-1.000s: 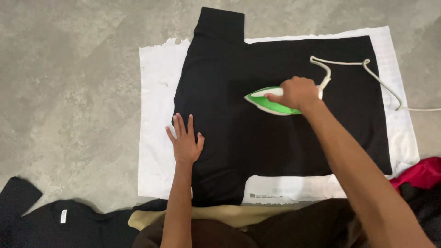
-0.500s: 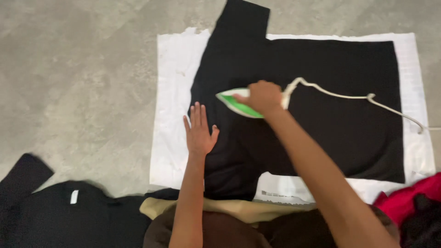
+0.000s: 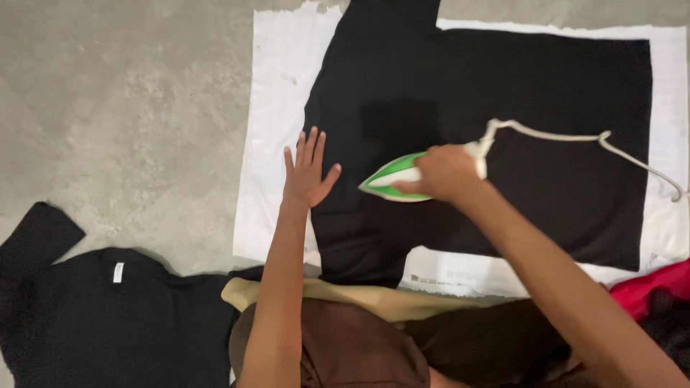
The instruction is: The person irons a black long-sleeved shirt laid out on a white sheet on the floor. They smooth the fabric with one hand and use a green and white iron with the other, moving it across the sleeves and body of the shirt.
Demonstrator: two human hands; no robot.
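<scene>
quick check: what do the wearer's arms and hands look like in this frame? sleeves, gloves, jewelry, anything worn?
Both arms are bare from the frame's lower edge to the fingertips: no sleeves show in this view. The left hand has no glove, ring, watch or bracelet that shows. The right hand is likewise ungloved, its wrist bare. No tape, markings or cables on either arm.

Concrete floor [image 3: 122, 108], white sheet [image 3: 277, 93], dark clothes [image 3: 108, 316]
</scene>
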